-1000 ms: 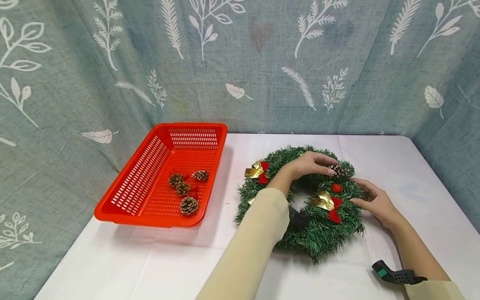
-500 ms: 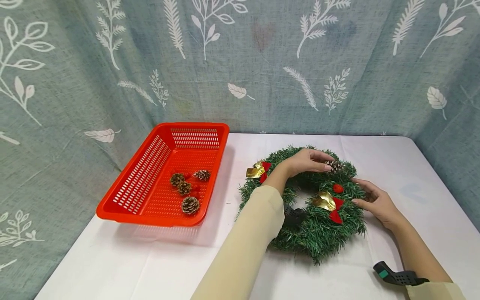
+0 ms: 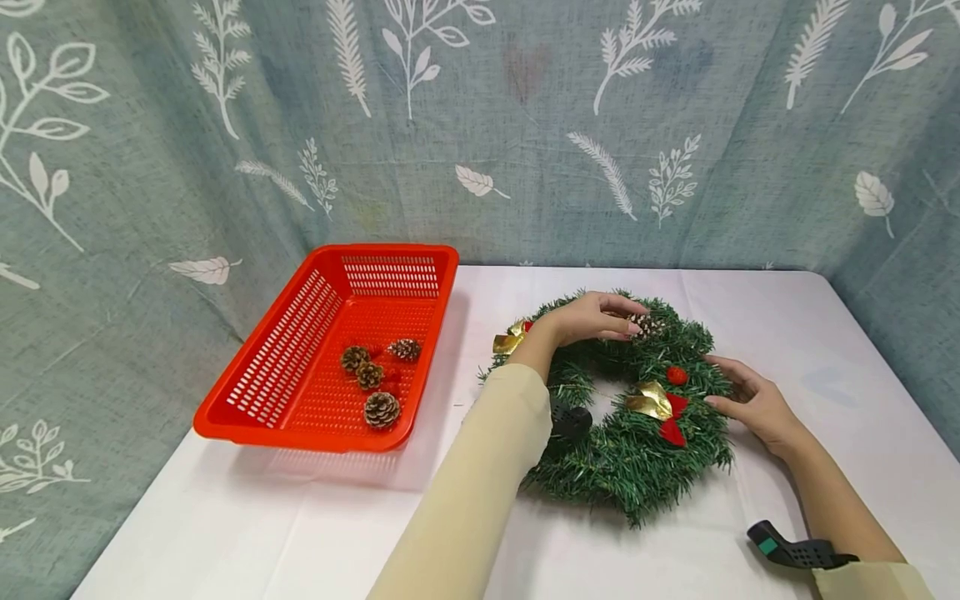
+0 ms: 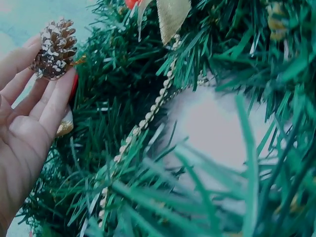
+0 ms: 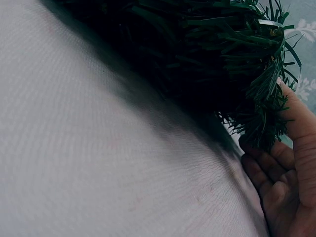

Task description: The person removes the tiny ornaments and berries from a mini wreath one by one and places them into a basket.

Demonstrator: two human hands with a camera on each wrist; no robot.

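Observation:
My left hand pinches a white-tipped pine cone over the far part of the green wreath. In the left wrist view, the fingers and thumb hold this pine cone at its sides. At the wreath's right edge, my right hand grips the green branches. The right wrist view has the thumb up against the needles and the other fingers lower down, near the cloth. A gold and red bow and a red ball sit on the wreath's right side. Another bow at its left is partly hidden by my left arm.
A red plastic basket stands on the left of the white-covered table. Several pine cones and some small red items lie in it. Behind the table hangs a leaf-patterned curtain. A gold bead chain runs across the wreath.
My left hand has moved leftward along the far part of the wreath with the pine cone. The right hand has stayed at the wreath's right edge.

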